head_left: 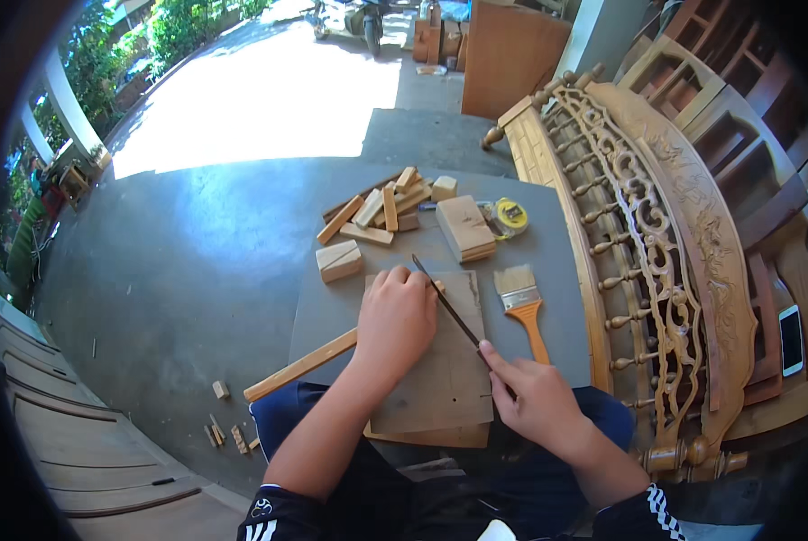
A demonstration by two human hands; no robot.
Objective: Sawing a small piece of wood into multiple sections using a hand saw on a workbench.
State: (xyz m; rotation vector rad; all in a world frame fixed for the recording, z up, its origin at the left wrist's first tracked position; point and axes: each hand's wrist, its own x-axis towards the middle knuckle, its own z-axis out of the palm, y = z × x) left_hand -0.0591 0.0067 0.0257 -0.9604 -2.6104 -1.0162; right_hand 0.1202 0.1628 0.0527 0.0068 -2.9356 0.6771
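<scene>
The left hand (397, 316) has its fingers bunched together around the wooden strip (305, 363), which slants in across the board (436, 383) on the tabletop (562, 270), and the right hand (539, 397) pinches the thin dark tool (456, 316) near its close end, forefinger laid along it. To my eye, the strip wants pinning flat, left fingertips clear of the tool's line, each stroke light and straight.
</scene>
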